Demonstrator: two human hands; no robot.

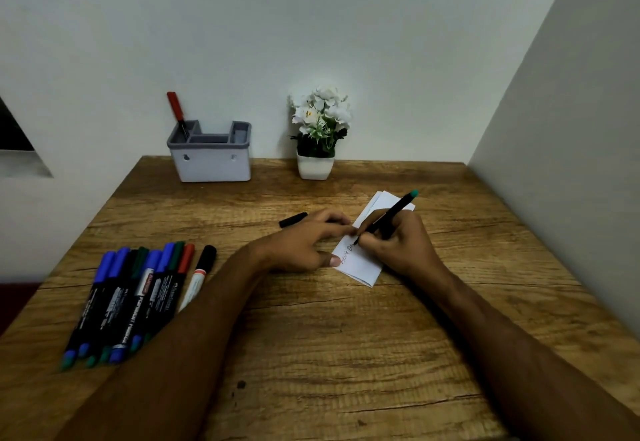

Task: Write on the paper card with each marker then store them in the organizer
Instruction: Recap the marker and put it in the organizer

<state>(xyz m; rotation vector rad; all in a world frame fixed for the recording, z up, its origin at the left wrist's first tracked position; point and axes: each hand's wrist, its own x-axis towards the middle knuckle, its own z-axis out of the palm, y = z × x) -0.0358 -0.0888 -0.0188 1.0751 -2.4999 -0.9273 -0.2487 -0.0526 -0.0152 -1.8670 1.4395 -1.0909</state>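
My right hand (pixel 398 246) holds a black marker (pixel 388 217) with a green end over the white paper card (pixel 360 264). The bench (pixel 311 336) is brown woodgrain. A red marker (pixel 175 108) stands in the grey-white organizer (pixel 211 160).

Count, head view.

Markers in the row lying on the wooden desk (pixel 311 336), left side: nine visible by their caps, packed side by side, some overlapping, so the count is approximate.
- blue-capped markers (pixel 117 264): four
- green-capped markers (pixel 177 248): two, possibly three
- red-capped marker (pixel 187 258): one
- white-barrelled marker with black cap (pixel 200 272): one

Other markers:
- red marker standing in the organizer (pixel 175 108): one
- black marker with green end held in the right hand (pixel 389 217): one
- loose black cap (pixel 293 219) on the desk: one

Folded white paper card (pixel 360 262): one.
Grey and white plastic organizer (pixel 211 160): one.
White pot of white flowers (pixel 317 136): one.
Hands: two.
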